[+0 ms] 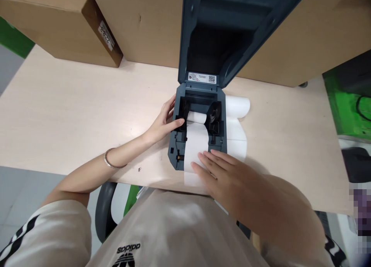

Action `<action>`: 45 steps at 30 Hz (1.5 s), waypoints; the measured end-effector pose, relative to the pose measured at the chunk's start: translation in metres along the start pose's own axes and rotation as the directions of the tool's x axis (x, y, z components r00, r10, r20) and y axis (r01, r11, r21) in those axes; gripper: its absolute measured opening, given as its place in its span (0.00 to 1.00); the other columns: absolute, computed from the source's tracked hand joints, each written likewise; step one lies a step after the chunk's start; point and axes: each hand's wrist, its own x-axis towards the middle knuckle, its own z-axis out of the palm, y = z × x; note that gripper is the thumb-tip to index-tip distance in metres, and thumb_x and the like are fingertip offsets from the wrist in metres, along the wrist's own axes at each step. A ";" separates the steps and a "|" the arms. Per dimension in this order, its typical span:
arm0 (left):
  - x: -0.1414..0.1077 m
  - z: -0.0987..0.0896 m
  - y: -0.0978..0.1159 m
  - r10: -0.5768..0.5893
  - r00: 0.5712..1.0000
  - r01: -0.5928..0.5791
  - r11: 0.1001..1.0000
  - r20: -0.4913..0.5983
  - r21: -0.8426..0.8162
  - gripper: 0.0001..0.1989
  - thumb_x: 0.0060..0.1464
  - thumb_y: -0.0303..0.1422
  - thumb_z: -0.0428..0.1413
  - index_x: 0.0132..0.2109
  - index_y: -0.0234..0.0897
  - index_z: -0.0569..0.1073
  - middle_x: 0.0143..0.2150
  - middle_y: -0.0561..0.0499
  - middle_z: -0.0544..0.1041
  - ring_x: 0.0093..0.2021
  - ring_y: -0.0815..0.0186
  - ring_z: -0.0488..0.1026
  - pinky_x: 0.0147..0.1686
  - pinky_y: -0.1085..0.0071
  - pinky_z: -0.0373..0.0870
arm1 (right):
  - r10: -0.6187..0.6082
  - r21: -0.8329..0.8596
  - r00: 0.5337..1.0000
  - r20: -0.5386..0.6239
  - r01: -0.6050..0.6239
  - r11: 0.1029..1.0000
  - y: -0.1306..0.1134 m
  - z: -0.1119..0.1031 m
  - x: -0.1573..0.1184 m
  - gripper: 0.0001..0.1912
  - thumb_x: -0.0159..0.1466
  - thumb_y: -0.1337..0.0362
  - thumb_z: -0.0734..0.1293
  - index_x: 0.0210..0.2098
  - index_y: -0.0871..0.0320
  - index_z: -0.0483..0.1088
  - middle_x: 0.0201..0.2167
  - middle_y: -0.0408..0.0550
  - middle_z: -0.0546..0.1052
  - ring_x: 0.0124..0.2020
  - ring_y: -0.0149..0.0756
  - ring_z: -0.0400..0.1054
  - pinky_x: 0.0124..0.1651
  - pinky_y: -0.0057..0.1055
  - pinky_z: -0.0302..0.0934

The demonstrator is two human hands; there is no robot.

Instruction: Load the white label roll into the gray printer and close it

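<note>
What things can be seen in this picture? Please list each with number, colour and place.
printer: 1, dark blue-grey, on table, lid raised
paper rolls: 2, white, one inside printer, one right of it
paper strip: 1, white, from inside printer over its front edge
sticker: 1, mostly white, on lid
cardboard boxes: at least 2, brown, back left and behind printer
table: 1, pale, under printer
chair: 1, dark, partly hidden, below table's front edge
dark objects: several, right edge, unclear
bracelet: 1, light metallic, left wrist
shirt: 1, whitish, bottom
left hand: 1, bare, printer's left side
right hand: 1, bare, fingers on strip
</note>
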 end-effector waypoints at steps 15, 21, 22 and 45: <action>-0.005 0.002 -0.003 0.099 0.995 -0.097 0.988 -0.011 0.123 0.40 0.68 0.53 0.55 0.78 0.52 0.50 0.82 0.47 0.49 0.81 0.48 0.50 0.77 0.45 0.58 | 0.090 0.432 0.995 0.047 -0.101 0.896 0.040 -0.014 -0.005 0.16 0.76 0.55 0.61 0.46 0.52 0.79 0.43 0.43 0.84 0.43 0.39 0.80 0.45 0.39 0.75; -0.007 0.004 0.006 0.243 0.969 -0.218 0.923 -0.042 0.317 0.32 0.72 0.52 0.48 0.77 0.64 0.48 0.83 0.55 0.45 0.81 0.47 0.49 0.77 0.40 0.55 | 0.811 0.624 0.433 -0.393 -0.522 0.581 0.130 0.025 0.013 0.23 0.77 0.48 0.52 0.57 0.52 0.70 0.57 0.57 0.75 0.59 0.47 0.73 0.62 0.45 0.68; -0.009 0.004 0.009 0.296 0.954 -0.259 0.890 -0.043 0.375 0.28 0.72 0.52 0.47 0.75 0.64 0.54 0.83 0.57 0.44 0.81 0.46 0.46 0.77 0.37 0.52 | 0.806 0.649 0.455 -0.379 -0.490 0.582 0.147 0.042 0.016 0.26 0.77 0.49 0.51 0.67 0.52 0.62 0.66 0.59 0.70 0.65 0.47 0.69 0.66 0.47 0.66; -0.042 0.030 0.041 0.606 0.470 -0.874 0.424 0.642 0.239 0.32 0.64 0.30 0.62 0.68 0.68 0.67 0.48 0.64 0.85 0.46 0.68 0.85 0.53 0.71 0.86 | 0.371 0.119 0.929 -0.020 -0.366 0.923 0.161 0.064 0.053 0.49 0.62 0.32 0.59 0.78 0.36 0.45 0.65 0.39 0.73 0.77 0.50 0.45 0.69 0.53 0.55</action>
